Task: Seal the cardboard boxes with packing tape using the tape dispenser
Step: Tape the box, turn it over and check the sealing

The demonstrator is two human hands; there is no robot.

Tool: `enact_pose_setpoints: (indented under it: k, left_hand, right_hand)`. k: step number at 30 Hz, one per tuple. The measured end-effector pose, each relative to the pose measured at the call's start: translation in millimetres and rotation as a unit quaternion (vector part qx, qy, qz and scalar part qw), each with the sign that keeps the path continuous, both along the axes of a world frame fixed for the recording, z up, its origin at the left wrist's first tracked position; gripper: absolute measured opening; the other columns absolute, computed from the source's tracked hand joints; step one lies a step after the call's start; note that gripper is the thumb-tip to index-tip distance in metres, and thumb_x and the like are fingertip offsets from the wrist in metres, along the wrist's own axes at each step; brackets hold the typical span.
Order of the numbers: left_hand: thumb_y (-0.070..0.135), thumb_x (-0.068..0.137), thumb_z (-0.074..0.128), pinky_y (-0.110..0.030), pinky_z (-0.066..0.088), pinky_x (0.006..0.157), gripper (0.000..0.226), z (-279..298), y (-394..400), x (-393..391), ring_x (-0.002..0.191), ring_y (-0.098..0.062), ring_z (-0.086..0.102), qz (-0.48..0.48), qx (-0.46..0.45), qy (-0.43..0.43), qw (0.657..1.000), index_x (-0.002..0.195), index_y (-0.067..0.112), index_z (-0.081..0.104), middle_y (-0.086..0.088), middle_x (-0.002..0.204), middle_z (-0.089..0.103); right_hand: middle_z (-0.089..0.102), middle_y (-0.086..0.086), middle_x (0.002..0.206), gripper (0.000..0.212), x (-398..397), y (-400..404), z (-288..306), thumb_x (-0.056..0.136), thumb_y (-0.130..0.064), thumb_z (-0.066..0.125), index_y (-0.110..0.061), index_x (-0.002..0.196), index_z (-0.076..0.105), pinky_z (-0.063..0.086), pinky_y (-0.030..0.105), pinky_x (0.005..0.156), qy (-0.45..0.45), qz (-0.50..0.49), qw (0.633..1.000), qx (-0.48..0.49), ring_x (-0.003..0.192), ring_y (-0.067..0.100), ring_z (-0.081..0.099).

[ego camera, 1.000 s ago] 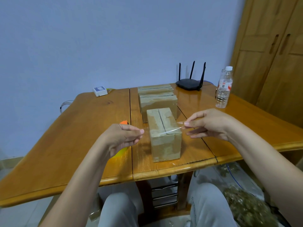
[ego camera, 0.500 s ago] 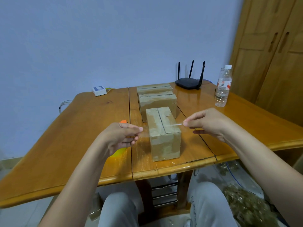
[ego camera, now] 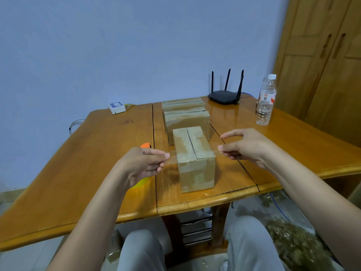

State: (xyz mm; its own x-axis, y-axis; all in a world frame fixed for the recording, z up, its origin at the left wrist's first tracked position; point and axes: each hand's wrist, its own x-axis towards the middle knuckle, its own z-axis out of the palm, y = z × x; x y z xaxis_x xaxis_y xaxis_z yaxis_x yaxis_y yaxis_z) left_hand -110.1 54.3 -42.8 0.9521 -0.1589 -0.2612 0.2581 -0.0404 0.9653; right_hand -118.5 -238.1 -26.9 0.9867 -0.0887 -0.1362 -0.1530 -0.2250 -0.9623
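A small cardboard box [ego camera: 195, 169] stands near the table's front edge, its top flaps closed with a seam down the middle. A clear strip of packing tape [ego camera: 173, 155] stretches across the box's near top edge. My left hand [ego camera: 144, 165] pinches the strip's left end, just left of the box. My right hand [ego camera: 246, 147] pinches the right end between thumb and fingers, index finger raised. An orange and yellow tape dispenser [ego camera: 145, 145] lies on the table, mostly hidden behind my left hand.
Two more cardboard boxes [ego camera: 187, 119] stand in a row behind the near one. A black router [ego camera: 224, 95] and a water bottle [ego camera: 266, 100] stand at the back right. A small white device [ego camera: 117, 107] lies back left. A wooden wardrobe [ego camera: 322, 61] is at right.
Both hands have lowered the tape strip toward the box's near top edge. My right hand's index finger has lifted away from the pinch.
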Motion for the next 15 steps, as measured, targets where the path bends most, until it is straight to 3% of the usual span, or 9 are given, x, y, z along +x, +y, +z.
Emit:
enact_pose_setpoints:
  k: [3, 15]
  left_hand:
    - [0.009, 0.074, 0.082, -0.024, 0.058, 0.063, 0.033, -2.6, 0.2, 2.2, 0.067, -0.017, 0.064, 0.017, -0.010, 0.002, 1.000, 0.103, -0.002, 0.072, -0.012, 0.078, 0.069]
    - [0.008, 0.079, 0.080, -0.023, 0.057, 0.060, 0.040, -8.2, -1.5, 6.3, 0.063, -0.016, 0.064, 0.020, -0.020, 0.004, 1.000, 0.114, -0.006, 0.066, -0.009, 0.073, 0.070]
  right_hand:
    - [0.076, 0.010, 0.076, 0.033, 2.2, 1.8, -4.3, 0.078, -0.004, 0.084, -0.010, 0.107, 0.070, 0.061, 0.032, 0.074, 0.015, 0.002, 1.000, -0.002, 0.068, 0.016, 0.070]
    - [0.074, 0.008, 0.069, 0.025, 8.9, -0.9, -7.8, 0.080, -0.006, 0.083, -0.002, 0.100, 0.070, 0.055, 0.023, 0.057, 0.043, 0.007, 0.999, -0.005, 0.058, 0.013, 0.067]
